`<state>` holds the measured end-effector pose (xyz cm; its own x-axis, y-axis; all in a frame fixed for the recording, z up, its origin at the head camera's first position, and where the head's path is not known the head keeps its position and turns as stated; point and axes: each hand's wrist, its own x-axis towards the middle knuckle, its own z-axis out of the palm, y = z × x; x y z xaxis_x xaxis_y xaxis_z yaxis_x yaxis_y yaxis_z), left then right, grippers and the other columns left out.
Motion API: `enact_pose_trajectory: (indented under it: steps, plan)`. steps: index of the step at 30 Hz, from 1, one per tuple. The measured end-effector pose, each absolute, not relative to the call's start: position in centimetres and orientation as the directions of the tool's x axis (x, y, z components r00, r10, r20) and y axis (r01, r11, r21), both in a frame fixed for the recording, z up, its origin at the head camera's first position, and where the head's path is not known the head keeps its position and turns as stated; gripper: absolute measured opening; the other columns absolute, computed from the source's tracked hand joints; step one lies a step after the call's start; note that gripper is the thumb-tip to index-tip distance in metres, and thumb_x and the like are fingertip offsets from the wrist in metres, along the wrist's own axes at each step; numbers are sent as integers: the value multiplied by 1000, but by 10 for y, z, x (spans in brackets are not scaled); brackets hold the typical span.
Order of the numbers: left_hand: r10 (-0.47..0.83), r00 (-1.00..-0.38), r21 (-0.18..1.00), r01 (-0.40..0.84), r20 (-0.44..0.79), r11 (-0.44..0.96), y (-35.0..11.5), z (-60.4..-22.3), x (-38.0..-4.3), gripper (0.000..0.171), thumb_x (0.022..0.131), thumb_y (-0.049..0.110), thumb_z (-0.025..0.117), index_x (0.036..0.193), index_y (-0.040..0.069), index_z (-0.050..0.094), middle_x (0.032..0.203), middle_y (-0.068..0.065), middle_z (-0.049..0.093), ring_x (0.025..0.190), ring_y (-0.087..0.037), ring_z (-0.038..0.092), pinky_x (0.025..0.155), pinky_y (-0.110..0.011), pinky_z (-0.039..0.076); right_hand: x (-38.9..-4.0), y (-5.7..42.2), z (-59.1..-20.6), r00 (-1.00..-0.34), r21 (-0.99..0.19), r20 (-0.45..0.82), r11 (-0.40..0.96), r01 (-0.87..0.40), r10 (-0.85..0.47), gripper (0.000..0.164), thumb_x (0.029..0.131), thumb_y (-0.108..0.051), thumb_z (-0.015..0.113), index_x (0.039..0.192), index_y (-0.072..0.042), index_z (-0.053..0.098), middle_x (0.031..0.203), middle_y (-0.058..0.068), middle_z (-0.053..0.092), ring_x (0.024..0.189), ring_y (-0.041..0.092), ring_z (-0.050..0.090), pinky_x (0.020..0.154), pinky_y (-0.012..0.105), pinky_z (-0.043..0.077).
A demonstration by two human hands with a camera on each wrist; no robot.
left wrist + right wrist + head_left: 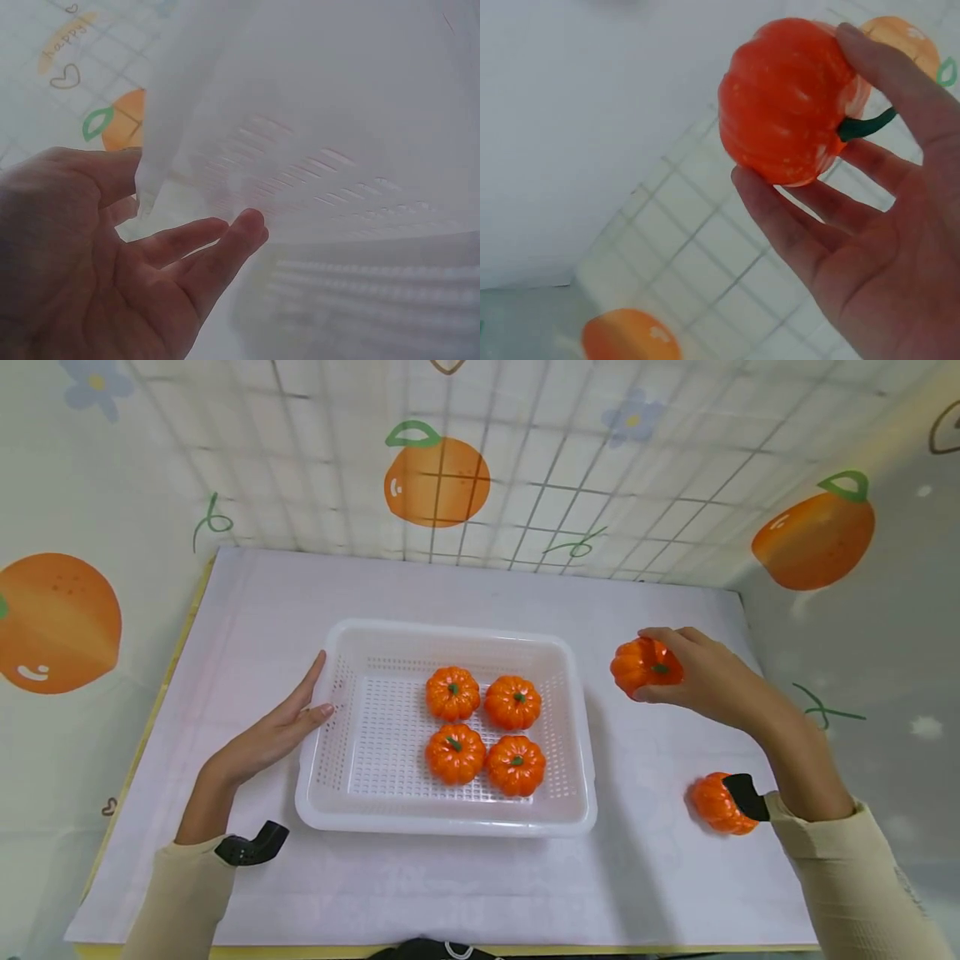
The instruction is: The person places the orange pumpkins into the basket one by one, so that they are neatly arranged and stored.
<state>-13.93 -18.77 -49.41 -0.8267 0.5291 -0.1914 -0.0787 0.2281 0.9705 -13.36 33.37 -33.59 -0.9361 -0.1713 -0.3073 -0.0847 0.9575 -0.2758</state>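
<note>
A white plastic basket (450, 822) with perforated walls and floor stands on the table, with several small orange pumpkins (453, 693) grouped in its middle and right part. My left hand (277, 727) holds the basket's left rim. In the left wrist view, its thumb passes behind the rim while the other fingers (240, 240) lie against the outer wall underneath. To the right of the basket, my right hand (701, 672) grips another pumpkin (787, 105) between thumb and fingertips, raised above the table. That pumpkin's green stem points toward the palm.
One more pumpkin (716, 802) lies on the table near the right forearm, partly hidden by the black wrist strap (745, 797). A white cloth (465, 893) covers the tabletop. Behind it, a wire grid (555, 485) shows through a curtain printed with oranges.
</note>
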Motion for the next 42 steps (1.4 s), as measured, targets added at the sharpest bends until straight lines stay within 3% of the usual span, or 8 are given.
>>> enact_pose_trajectory:
  steps: [16, 20, 31, 42]
  plan:
    - [528, -825, 968, -88, -204, 236, -189, -495, -141, 72, 106, 36, 47, 156, 49, -3, 160, 26, -9, 148, -8, -9, 116, -60, -2, -172, 263, -323, -885, -259, -336, 935, -243, -323, 76, 86, -35, 80, 148, -15, 43, 143, 21, 42, 120, 40, 49, 93, 60, 48]
    - [530, -823, 967, -90, -206, 236, -190, -494, -141, 72, 106, 37, 48, 156, 47, -3, 160, 26, -9, 148, -7, -9, 117, -59, -2, -179, 243, -326, -861, -278, -331, 912, -302, -386, 74, 86, -31, 81, 148, -17, 44, 144, 17, 42, 121, 35, 50, 94, 54, 50]
    - [537, -821, 971, -85, -197, 226, -189, -496, -144, 72, 106, 35, 48, 156, 48, -3, 161, 24, -8, 148, -6, -9, 117, -57, -3, -192, 187, -333, -773, -320, -351, 844, -431, -528, 74, 87, -30, 79, 150, -21, 42, 144, 7, 42, 118, 24, 52, 93, 43, 51]
    - [521, -830, 969, -87, -198, 231, -192, -499, -145, 72, 106, 35, 48, 156, 47, -4, 160, 24, -10, 147, -5, -10, 117, -56, -4, -202, 136, -344, -651, -294, -370, 748, -594, -663, 72, 88, -29, 78, 151, -23, 43, 146, 4, 42, 124, 25, 50, 100, 42, 47]
